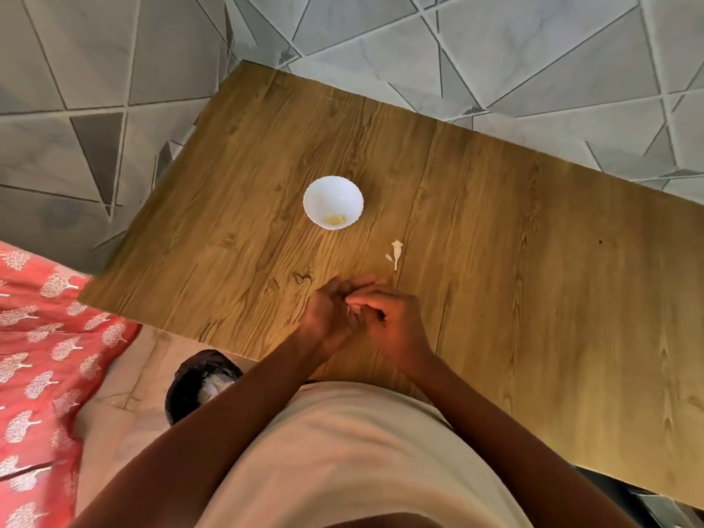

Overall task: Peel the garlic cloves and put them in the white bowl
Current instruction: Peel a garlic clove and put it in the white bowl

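A person in a cream top stands at the near edge of a wooden table [495, 222], both forearms reaching forward and the two hands meeting just over that edge. The left hand [324, 318] is cupped with its fingers curled, and the right hand [392, 318] closes in from the right, its fingertips pinched together against the left palm. Between them shows a small pale sliver, seemingly a garlic clove [352, 308] mid-peel; it is too hidden to give its long axis or say how much skin remains. Both hands appear clamped on it, the left holding, the right picking.

The relation that matters next is simple: the white bowl [316, 192] sits straight ahead of the hands, farther across the table and slightly left, well apart from them, with bare wood between. The left hand looks marginally nearer to it, though either could reach. In the bottom of the bowl lies a small yellowish heap, likely cloves already peeled.

Just beyond the right hand, and right of the bowl, lie scraps of papery garlic skin [395, 253], white and thin, with a stalk-like strip pointing back toward the hands.

Near left, below table level, stands a dark bin [190, 383] holding pale scraps, beside a red patterned cloth [45, 337]. Grey geometric tiles [495, 51] fill the far ground.
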A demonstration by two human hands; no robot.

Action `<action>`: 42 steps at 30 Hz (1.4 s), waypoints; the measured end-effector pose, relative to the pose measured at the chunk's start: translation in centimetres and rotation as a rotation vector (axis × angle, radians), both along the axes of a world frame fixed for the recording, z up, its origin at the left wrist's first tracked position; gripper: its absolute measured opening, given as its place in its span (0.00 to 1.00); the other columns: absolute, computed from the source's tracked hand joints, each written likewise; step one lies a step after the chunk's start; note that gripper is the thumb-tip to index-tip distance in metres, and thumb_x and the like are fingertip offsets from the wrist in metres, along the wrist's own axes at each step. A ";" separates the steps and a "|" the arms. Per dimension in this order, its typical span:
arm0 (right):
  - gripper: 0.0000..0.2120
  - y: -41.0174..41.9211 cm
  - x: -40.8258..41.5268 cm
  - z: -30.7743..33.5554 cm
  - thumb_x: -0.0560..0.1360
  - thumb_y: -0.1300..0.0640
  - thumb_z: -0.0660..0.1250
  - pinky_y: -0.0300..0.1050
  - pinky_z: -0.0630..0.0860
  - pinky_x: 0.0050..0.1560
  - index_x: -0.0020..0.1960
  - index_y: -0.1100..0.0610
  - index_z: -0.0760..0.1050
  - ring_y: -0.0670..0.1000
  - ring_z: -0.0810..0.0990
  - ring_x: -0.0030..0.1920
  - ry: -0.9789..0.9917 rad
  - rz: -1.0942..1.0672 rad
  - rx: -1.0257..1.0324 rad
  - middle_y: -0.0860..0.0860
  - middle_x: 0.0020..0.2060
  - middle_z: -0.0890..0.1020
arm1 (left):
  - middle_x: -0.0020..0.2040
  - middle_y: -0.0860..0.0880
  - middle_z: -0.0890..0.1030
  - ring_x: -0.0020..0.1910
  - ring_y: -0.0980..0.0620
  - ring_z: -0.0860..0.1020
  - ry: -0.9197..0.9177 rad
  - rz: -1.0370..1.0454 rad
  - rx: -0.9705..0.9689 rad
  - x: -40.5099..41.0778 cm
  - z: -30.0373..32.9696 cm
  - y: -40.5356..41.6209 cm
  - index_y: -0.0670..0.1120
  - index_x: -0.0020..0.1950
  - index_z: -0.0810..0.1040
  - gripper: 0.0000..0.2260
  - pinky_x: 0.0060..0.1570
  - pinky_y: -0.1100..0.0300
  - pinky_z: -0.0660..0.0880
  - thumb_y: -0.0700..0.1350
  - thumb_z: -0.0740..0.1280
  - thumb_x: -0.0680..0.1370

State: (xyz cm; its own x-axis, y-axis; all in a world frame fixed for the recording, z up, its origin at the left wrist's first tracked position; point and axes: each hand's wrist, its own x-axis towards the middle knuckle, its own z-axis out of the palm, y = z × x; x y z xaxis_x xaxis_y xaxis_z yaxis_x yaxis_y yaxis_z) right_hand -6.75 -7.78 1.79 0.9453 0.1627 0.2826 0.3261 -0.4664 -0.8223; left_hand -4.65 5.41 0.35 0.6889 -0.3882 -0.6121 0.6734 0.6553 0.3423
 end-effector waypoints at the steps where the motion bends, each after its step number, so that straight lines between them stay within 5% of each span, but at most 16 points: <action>1: 0.10 0.0 0.2 0.1 0.75 0.68 0.67 0.43 0.82 0.53 0.51 0.62 0.86 0.48 0.86 0.49 -0.024 0.032 -0.027 0.54 0.47 0.87 | 0.67 0.34 0.79 0.66 0.42 0.79 0.011 -0.013 -0.104 0.1 -0.1 -0.1 0.32 0.69 0.74 0.29 0.72 0.52 0.70 0.53 0.46 0.87; 3: 0.10 -0.2 0.7 0.2 0.75 0.64 0.66 0.41 0.81 0.55 0.50 0.63 0.86 0.48 0.85 0.49 -0.076 0.076 -0.062 0.56 0.46 0.88 | 0.71 0.34 0.75 0.71 0.41 0.75 0.007 -0.020 -0.210 0.5 0.0 -0.5 0.32 0.72 0.72 0.31 0.78 0.51 0.62 0.55 0.44 0.87; 6: 0.07 -0.6 1.1 0.1 0.71 0.69 0.74 0.35 0.79 0.52 0.47 0.63 0.86 0.48 0.84 0.46 -0.116 0.058 -0.096 0.55 0.43 0.87 | 0.72 0.34 0.73 0.72 0.40 0.74 -0.013 -0.005 -0.270 0.7 0.1 -1.0 0.32 0.72 0.73 0.32 0.76 0.50 0.65 0.56 0.44 0.87; 11: 0.05 -1.1 1.1 -0.1 0.70 0.68 0.75 0.49 0.81 0.41 0.44 0.61 0.83 0.52 0.84 0.40 -0.088 0.031 -0.157 0.55 0.40 0.86 | 0.73 0.34 0.73 0.73 0.40 0.73 -0.042 -0.016 -0.283 0.4 -0.1 -1.5 0.31 0.70 0.73 0.31 0.74 0.49 0.68 0.54 0.44 0.87; 15: 0.10 -1.6 0.7 -0.4 0.69 0.70 0.72 0.47 0.79 0.49 0.49 0.63 0.85 0.53 0.83 0.47 -0.130 0.059 -0.182 0.57 0.45 0.87 | 0.74 0.34 0.72 0.74 0.40 0.71 -0.049 -0.020 -0.310 0.1 -0.6 -1.9 0.32 0.70 0.73 0.31 0.77 0.48 0.62 0.55 0.46 0.86; 20: 0.06 -2.0 0.5 0.0 0.70 0.68 0.77 0.49 0.80 0.38 0.44 0.60 0.84 0.53 0.83 0.39 -0.119 -0.018 -0.164 0.53 0.39 0.85 | 0.73 0.34 0.73 0.73 0.40 0.73 -0.121 -0.054 -0.274 0.0 -0.9 -1.8 0.32 0.69 0.75 0.32 0.72 0.48 0.71 0.55 0.44 0.87; 23: 0.06 -2.5 0.3 0.9 0.71 0.68 0.76 0.46 0.82 0.43 0.46 0.62 0.83 0.47 0.85 0.42 0.005 -0.106 0.014 0.51 0.43 0.86 | 0.64 0.34 0.81 0.59 0.42 0.83 -0.086 0.005 -0.235 -0.2 -0.5 -1.8 0.32 0.64 0.79 0.29 0.56 0.52 0.82 0.53 0.47 0.87; 26: 0.06 -4.2 -0.1 1.1 0.73 0.68 0.75 0.43 0.82 0.48 0.48 0.60 0.83 0.46 0.86 0.45 0.080 -0.289 0.140 0.48 0.43 0.86 | 0.65 0.33 0.79 0.61 0.39 0.82 -0.031 0.114 -0.236 -0.3 -0.7 -0.9 0.31 0.65 0.78 0.28 0.62 0.51 0.79 0.52 0.50 0.86; 31: 0.08 -6.3 -1.3 -1.7 0.76 0.68 0.71 0.39 0.81 0.51 0.52 0.58 0.84 0.43 0.85 0.48 0.143 -0.448 0.035 0.48 0.45 0.86 | 0.68 0.33 0.77 0.66 0.37 0.79 0.012 0.230 -0.207 -1.3 -1.1 1.2 0.31 0.60 0.81 0.29 0.64 0.49 0.77 0.52 0.49 0.86; 39: 0.10 -4.8 -1.4 -3.7 0.75 0.68 0.72 0.34 0.78 0.53 0.53 0.59 0.85 0.40 0.84 0.48 0.233 -0.054 -0.106 0.49 0.46 0.87 | 0.68 0.34 0.78 0.66 0.38 0.79 0.043 0.279 -0.166 -2.4 -0.8 2.1 0.31 0.59 0.82 0.29 0.61 0.49 0.80 0.52 0.50 0.86; 42: 0.10 -4.4 -1.7 -3.7 0.76 0.67 0.71 0.33 0.77 0.54 0.56 0.58 0.84 0.41 0.83 0.50 0.215 -0.141 -0.062 0.49 0.49 0.86 | 0.68 0.34 0.78 0.66 0.38 0.79 0.049 0.277 -0.167 -2.9 -0.6 2.4 0.31 0.59 0.82 0.29 0.61 0.50 0.80 0.51 0.50 0.86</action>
State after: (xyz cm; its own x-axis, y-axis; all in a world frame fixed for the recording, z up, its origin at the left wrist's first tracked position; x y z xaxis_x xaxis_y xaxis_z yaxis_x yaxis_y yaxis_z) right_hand -8.47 -12.14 -1.93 0.9971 0.0359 0.0668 0.0756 -0.5462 -0.8342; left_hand -7.50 7.79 -0.22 0.7535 -0.2883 -0.5909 0.4749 0.8602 0.1857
